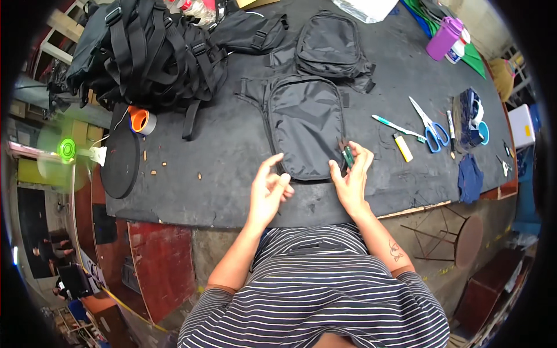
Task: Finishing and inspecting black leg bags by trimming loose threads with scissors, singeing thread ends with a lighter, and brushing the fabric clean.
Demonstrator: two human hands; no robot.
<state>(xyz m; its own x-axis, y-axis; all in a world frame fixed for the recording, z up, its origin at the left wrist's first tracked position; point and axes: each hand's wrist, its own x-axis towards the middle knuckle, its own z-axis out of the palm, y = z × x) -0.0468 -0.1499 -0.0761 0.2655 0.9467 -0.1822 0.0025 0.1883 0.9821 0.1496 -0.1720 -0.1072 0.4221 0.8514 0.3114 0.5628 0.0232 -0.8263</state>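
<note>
A black zippered bag (pixel 306 124) lies flat on the dark table in front of me, its rounded lower edge toward me. My left hand (pixel 268 188) is at the bag's lower left corner, index finger and thumb apart, with nothing visible in it. At the lower right edge, my right hand (pixel 352 177) holds small green thread snips (pixel 347 156), their blades pointing away from me along the bag's side. A second, similar black bag (pixel 329 45) lies just beyond the first.
A pile of black strapped bags (pixel 148 55) fills the far left, near an orange tape roll (pixel 140 120). On the right lie a toothbrush (pixel 397 128), a yellow lighter (pixel 402 148), blue-handled scissors (pixel 432 130), a marker (pixel 451 130) and a tape dispenser (pixel 466 119). A purple bottle (pixel 445 38) stands behind.
</note>
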